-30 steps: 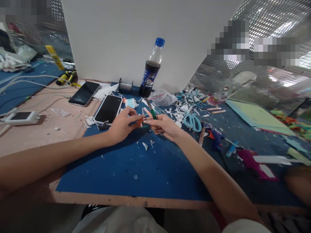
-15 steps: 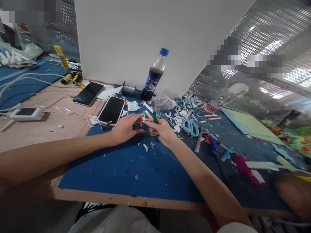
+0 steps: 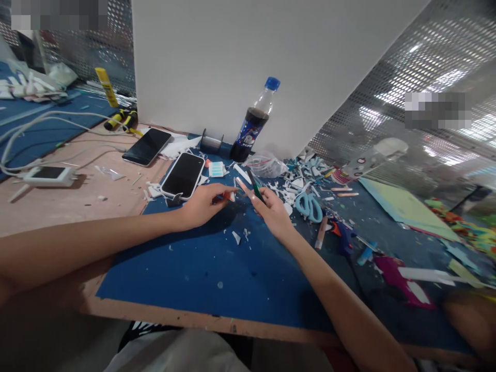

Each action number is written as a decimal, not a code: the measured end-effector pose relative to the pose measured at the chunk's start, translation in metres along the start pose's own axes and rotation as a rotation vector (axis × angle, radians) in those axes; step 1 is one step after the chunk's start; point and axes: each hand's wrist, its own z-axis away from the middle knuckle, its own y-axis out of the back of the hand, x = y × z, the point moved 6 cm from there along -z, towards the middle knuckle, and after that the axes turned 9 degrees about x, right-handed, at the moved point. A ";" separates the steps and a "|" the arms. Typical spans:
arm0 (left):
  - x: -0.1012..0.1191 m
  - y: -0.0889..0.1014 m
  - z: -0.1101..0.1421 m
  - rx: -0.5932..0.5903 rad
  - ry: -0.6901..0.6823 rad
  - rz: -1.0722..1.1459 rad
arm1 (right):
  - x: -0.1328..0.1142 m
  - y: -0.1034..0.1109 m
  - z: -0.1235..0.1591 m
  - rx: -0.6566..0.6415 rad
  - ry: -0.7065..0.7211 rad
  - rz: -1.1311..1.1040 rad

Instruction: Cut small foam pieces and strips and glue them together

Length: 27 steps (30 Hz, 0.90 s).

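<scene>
Between the thumb and fingers of my left hand (image 3: 202,206) is a small orange-and-white piece (image 3: 230,196), partly covered by the fingertips. My right hand (image 3: 275,213) is closed around a slim green-handled craft knife (image 3: 254,185), its dark end tilted up and away. A pale pinkish strip (image 3: 243,186) shows beside the right fingertips; whether it is held or lies behind them I cannot tell. The hands are apart above the blue mat (image 3: 194,279). Small white scraps (image 3: 236,237) lie below them.
Behind the hands stand a cola bottle (image 3: 251,124) and a spool (image 3: 212,141). Two phones, one of them white-edged (image 3: 183,175), lie to the left. Blue scissors (image 3: 309,206), a dark blue glue gun (image 3: 344,236) and heaped scraps are at right. Someone's arm (image 3: 470,320) rests at far right.
My hands have drawn apart; the right moved right with the craft knife, which now tilts more to the left. The orange-and-white piece stays in my left hand. The view has shifted slightly.
</scene>
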 end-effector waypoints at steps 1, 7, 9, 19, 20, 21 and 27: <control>0.000 0.000 0.000 0.001 0.022 0.012 | 0.001 0.005 0.001 0.026 0.074 0.105; -0.003 -0.001 0.002 -0.004 0.126 0.094 | 0.003 0.006 0.008 0.015 0.593 0.504; -0.002 0.000 0.003 -0.013 0.145 0.126 | 0.006 0.004 0.007 0.007 0.671 0.534; 0.002 0.001 0.002 -0.031 0.060 0.141 | 0.011 0.001 0.004 -0.009 0.666 0.520; 0.002 0.001 0.002 -0.032 0.058 0.140 | 0.011 0.001 0.004 -0.006 0.657 0.516; 0.002 0.001 0.002 -0.030 0.059 0.138 | 0.011 0.001 0.004 -0.005 0.651 0.510; 0.001 0.001 0.003 -0.013 0.061 0.133 | 0.005 0.000 0.005 -0.009 0.681 0.505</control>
